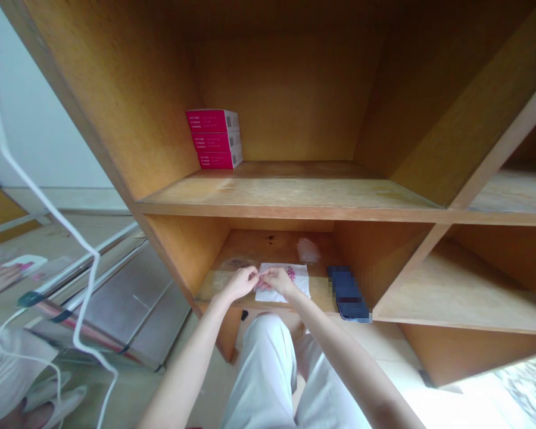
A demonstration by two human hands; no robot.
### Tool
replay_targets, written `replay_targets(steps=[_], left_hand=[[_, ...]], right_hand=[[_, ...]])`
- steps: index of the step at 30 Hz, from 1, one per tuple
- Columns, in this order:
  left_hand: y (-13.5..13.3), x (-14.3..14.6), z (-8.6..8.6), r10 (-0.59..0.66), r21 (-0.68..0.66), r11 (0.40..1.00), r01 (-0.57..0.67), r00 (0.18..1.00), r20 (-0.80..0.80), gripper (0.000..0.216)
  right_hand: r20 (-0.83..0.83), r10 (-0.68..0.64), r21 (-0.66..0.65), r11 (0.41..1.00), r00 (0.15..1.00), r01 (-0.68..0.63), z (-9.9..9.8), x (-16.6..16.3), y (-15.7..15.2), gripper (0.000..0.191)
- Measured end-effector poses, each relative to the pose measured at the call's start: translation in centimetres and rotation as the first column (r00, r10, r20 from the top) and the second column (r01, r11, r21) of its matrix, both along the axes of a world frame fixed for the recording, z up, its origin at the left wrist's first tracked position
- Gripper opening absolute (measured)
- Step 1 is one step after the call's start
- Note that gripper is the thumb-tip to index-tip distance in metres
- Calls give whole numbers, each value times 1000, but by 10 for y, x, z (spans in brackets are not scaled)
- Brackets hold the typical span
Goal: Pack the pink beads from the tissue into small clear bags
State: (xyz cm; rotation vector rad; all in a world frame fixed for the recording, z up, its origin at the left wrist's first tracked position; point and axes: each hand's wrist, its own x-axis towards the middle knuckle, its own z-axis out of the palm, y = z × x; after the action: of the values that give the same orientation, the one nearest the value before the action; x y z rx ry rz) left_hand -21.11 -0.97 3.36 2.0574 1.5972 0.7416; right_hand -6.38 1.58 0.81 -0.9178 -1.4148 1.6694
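Both my hands are low in a wooden shelf compartment, close together over a sheet of white paper (282,283) with a pink print. My left hand (241,284) pinches the paper's left part, and my right hand (277,282) holds it just beside that. A dark blue phone (348,293) lies on the shelf to the right of the paper, its surface blurred. A small white scrap (308,250) sits behind the paper. Several pink boxes (214,138) stand stacked on the shelf above.
The wooden shelf unit (290,205) fills most of the view, with side compartments to the right. A white cable (40,190) hangs down at left. Metal-framed panels (129,310) lean beyond the unit. A slippered foot (56,405) shows at lower left.
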Motion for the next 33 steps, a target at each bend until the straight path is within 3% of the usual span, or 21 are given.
replay_targets(steps=[4, 8, 15, 26, 33], left_hand=[[0, -2, -3, -16, -8, 1000, 16, 1000, 13, 18], [-1, -5, -4, -37, -110, 993, 45, 997, 69, 22], [0, -9, -1, -69, -207, 974, 93, 990, 121, 23], [0, -10, -8, -41, -171, 983, 63, 991, 131, 21], [-1, -6, -6, 5, -141, 990, 11, 994, 110, 17]], right_hand=[[42, 20, 46, 999, 999, -22, 2, -1, -2, 16], [27, 47, 100, 994, 999, -49, 5, -1, -5, 18], [0, 42, 97, 994, 999, -42, -2, -2, -2, 21], [25, 44, 89, 995, 999, -46, 7, -2, -7, 21], [-12, 29, 94, 995, 1000, -28, 1, -7, -1, 17]])
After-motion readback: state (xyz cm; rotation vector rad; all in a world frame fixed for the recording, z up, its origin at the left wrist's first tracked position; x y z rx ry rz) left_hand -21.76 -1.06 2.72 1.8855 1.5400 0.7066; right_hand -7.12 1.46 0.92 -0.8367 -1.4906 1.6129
